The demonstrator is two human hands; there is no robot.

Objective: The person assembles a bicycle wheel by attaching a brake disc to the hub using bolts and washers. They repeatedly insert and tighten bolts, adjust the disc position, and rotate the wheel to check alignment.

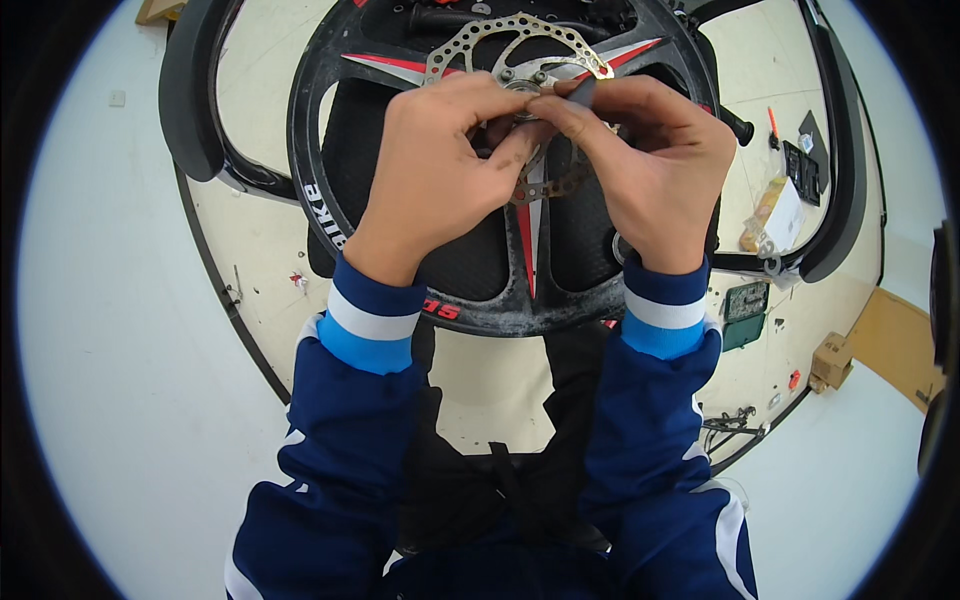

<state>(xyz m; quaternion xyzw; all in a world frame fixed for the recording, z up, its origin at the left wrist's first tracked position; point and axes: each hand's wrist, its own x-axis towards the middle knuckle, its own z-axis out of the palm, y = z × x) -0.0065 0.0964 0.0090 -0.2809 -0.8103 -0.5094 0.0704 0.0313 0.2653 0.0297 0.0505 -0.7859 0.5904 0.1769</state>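
Two bare hands are meeting over the hub of a black, round bicycle wheel [500,325] with red-and-white spokes. The right hand [655,160] is pinching a thin grey piece [582,92] between thumb and fingers, just above the hub; its visible part is slanting, but fingers are hiding where it is pointing. The left hand [440,165] is bunching its fingertips alongside; I can't tell what they're gripping. One spoke [528,250] is running straight toward the person's lap. A perforated silvery brake disc [519,25] is curving beyond the fingers. Black curved armrests [190,120] are flanking the rim, leaving narrow gaps; wider floor is showing between the knees.
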